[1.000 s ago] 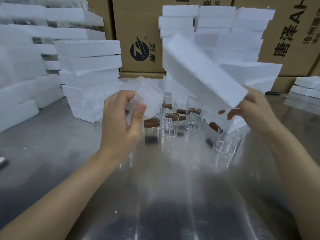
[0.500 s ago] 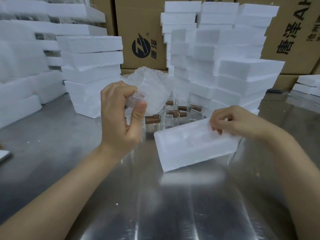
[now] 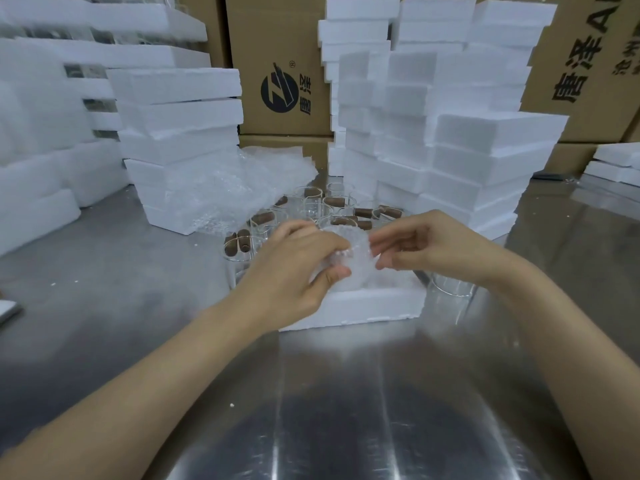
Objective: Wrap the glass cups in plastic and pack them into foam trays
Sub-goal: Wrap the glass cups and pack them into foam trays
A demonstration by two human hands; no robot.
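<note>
My left hand (image 3: pixel 294 268) grips the bubble-wrapped cup (image 3: pixel 356 258), thumb and fingers curled round it, just above the foam tray (image 3: pixel 363 308) on the steel table (image 3: pixel 114 306); my right hand (image 3: pixel 429 247) pinches the wrap's far side.

Illumination is bright, diffuse, from overhead. Streaked glare covers the steel table (image 3: pixel 346 417) in front of the foam tray (image 3: pixel 367 311). Foam stacks (image 3: pixel 485 161) behind the tray appear overexposed and soft. Wide-angle distortion tilts the cartons (image 3: pixel 284 46) behind it.
</note>
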